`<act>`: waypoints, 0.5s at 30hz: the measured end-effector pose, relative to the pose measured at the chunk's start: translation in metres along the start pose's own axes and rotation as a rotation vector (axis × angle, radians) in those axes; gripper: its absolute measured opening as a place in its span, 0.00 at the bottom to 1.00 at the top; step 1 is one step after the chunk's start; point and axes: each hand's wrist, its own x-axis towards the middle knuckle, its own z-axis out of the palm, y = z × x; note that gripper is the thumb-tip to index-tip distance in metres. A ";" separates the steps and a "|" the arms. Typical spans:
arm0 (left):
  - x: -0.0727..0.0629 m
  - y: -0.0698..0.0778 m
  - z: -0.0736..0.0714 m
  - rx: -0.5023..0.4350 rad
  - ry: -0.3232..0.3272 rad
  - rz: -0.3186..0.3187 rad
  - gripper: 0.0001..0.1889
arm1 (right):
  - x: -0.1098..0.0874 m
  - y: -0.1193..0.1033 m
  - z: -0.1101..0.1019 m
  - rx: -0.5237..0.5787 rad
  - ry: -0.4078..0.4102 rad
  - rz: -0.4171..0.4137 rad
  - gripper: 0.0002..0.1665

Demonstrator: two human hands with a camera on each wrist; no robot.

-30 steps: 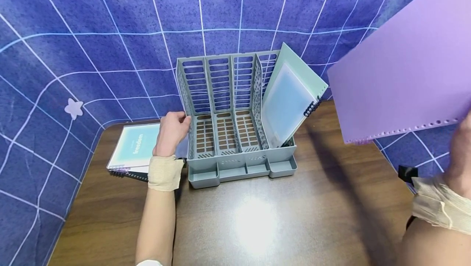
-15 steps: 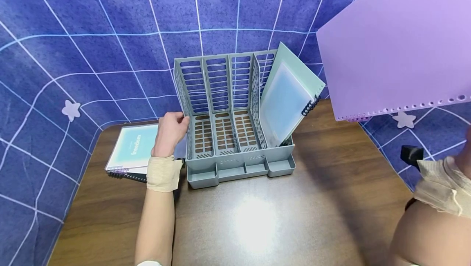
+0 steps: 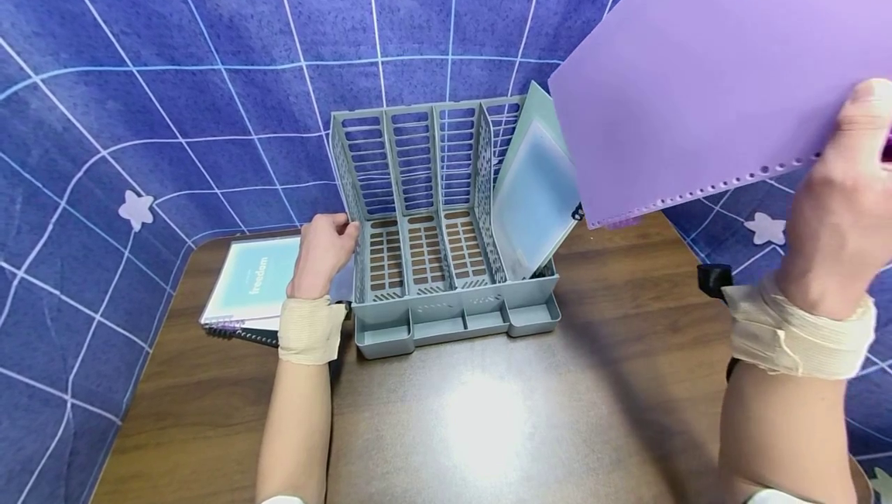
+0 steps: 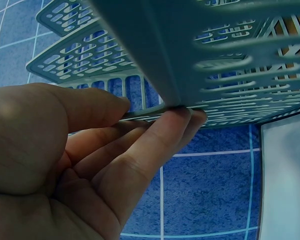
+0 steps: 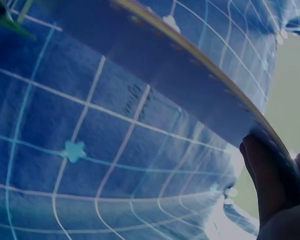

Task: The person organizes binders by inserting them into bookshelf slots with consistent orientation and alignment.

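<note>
My left hand [image 3: 324, 252] grips the left side of a grey desk file organizer [image 3: 386, 312]. In the left wrist view, the thumb and fingers pinch the edge of its slotted wall [image 4: 230, 95]. My right hand [image 3: 846, 202] holds a purple spiral notebook [image 3: 704, 94] up in the air, by the edge with the punched holes. It hangs tilted, to the right of the organizer. From the right wrist, the notebook [image 5: 175, 65] shows as a dark curved sheet. Leaning in the organizer's rightmost slot are a green notebook [image 3: 531, 111] and a blue-covered one [image 3: 536, 186].
A light blue spiral notebook marked "freedom" [image 3: 258, 276] lies on a dark book left of the organizer, on the brown wooden table [image 3: 446, 442]. Small trays [image 3: 533, 317] line the organizer's front. A blue gridded curtain [image 3: 230, 47] with star shapes hangs behind.
My right hand has come further into view and moved left, bringing the purple notebook left until it partly covers the notebooks in the organizer. The left hand stays on the organizer.
</note>
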 end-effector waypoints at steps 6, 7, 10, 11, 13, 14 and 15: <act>0.001 -0.001 0.001 -0.001 -0.001 -0.003 0.20 | -0.017 -0.007 0.028 0.433 0.021 -0.109 0.02; 0.001 -0.001 0.001 -0.003 -0.003 -0.003 0.20 | -0.018 -0.006 0.030 0.422 0.020 -0.146 0.02; 0.001 -0.001 0.001 -0.007 -0.001 0.002 0.20 | -0.020 0.001 0.038 0.338 0.010 -0.262 0.11; 0.001 -0.001 0.001 -0.005 0.002 0.005 0.20 | -0.020 0.004 0.040 0.305 0.004 -0.291 0.13; 0.001 -0.001 0.001 -0.005 0.002 0.006 0.20 | -0.024 0.008 0.045 0.258 -0.006 -0.318 0.16; 0.001 -0.001 0.001 -0.005 0.003 0.008 0.20 | -0.026 0.010 0.047 0.250 -0.019 -0.319 0.17; 0.002 -0.002 0.001 -0.004 0.004 0.011 0.19 | -0.028 0.012 0.049 0.234 -0.028 -0.317 0.18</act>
